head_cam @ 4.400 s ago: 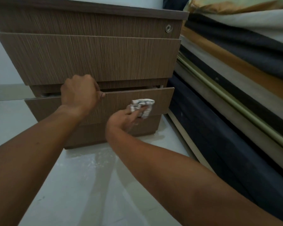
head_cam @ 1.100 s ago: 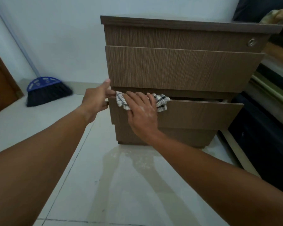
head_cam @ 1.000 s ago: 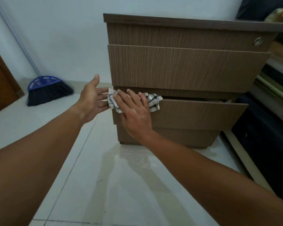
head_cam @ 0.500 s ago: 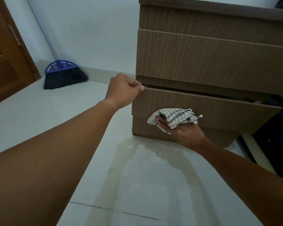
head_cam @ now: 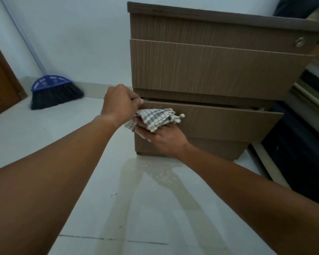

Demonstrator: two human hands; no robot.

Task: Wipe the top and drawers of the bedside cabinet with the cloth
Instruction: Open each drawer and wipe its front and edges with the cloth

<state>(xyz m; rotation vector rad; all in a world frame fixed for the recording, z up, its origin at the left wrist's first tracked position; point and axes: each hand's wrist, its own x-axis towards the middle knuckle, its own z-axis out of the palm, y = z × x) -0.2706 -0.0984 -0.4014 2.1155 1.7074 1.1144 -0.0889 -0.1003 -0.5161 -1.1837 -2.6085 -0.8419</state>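
The brown wood-grain bedside cabinet stands on the floor at upper right. Its bottom drawer is pulled out a little, right end further than the left. My left hand is closed as a fist on the top left corner of that drawer front. My right hand is palm up just below, holding the white checked cloth bunched against the left part of the drawer front. The upper drawers sit closed.
A blue broom leans against the white wall at left. A brown door fills the far left edge. Stacked mattresses and bedding press close on the cabinet's right. Glossy white tile floor lies in front.
My right hand left the drawer's top edge, dropped to the drawer front and turned palm up with the cloth. My left hand closed from open fingers into a fist on the drawer's corner.
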